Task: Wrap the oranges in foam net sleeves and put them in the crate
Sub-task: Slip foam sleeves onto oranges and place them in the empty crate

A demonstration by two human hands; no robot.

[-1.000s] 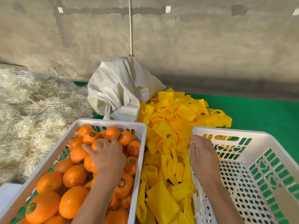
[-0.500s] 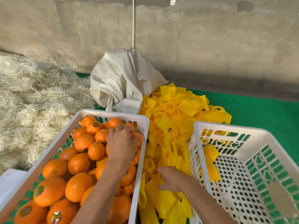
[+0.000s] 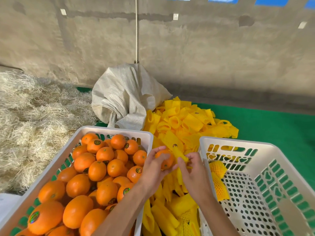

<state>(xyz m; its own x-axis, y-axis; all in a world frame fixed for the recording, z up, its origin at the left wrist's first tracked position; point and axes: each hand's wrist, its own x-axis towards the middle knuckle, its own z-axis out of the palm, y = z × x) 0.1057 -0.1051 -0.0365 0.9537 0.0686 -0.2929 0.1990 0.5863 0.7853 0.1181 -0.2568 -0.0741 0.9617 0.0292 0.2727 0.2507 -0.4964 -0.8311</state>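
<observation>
My left hand grips a bare orange above the gap between the two crates. My right hand pinches a yellow foam net sleeve right beside that orange, touching it. The left white crate is heaped with several loose oranges. The right white crate holds two sleeved oranges against its near-left wall. A pile of yellow sleeves lies between and behind the crates.
A crumpled white woven sack sits behind the sleeve pile. Pale straw is heaped on the left. Green matting covers the floor on the right, and a concrete wall rises behind.
My left hand lifted an orange out of the left crate and carried it right. My right hand left the right crate, picked a sleeve from the pile and raised it to the orange.
</observation>
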